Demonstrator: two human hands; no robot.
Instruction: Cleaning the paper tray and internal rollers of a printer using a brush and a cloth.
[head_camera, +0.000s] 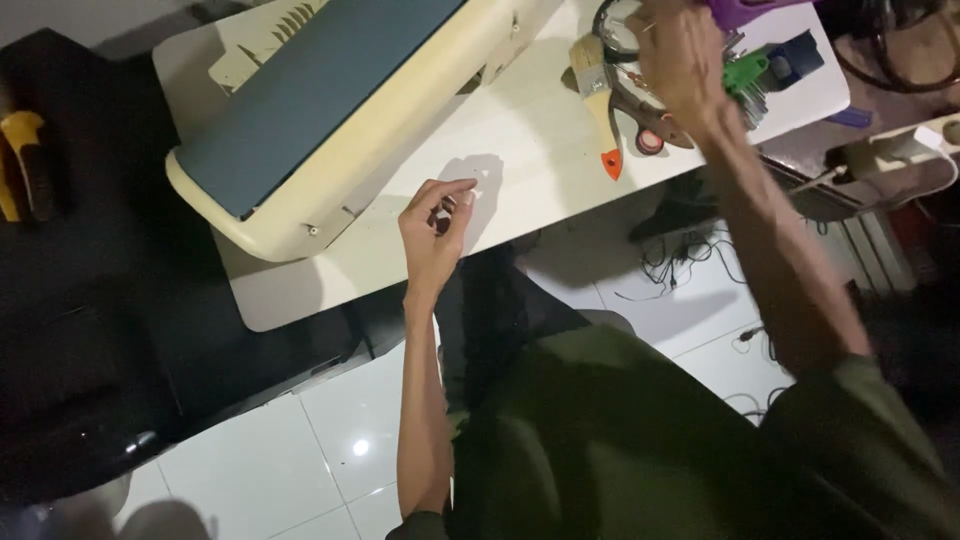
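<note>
White floor tiles (330, 440) are gleaming below a pale tabletop (520, 150) where we are working with both bare hands, a tangle of dark cables (690, 265) lying on the floor underneath. We are resting our left hand (435, 235) near the tabletop's front edge, its thumb and fingers curling together in a loose pinch; whether that grip is holding anything small we cannot tell, since shadow is covering the fingertips. Just to its left, a large cream-coloured machine with a blue-grey top panel (320, 110) is lying tilted across the tabletop, one corner overhanging the edge. We are stretching our right hand (680, 55) out over the far right of the tabletop, its fingers bent over a cluster of tools; what its grip is closing on is hidden by the back of the hand. Just beside it are lying a wooden-handled paintbrush with an orange tip (600, 105), a pair of scissors (645, 120), a green tool (745, 72) and a purple object (750, 10).
</note>
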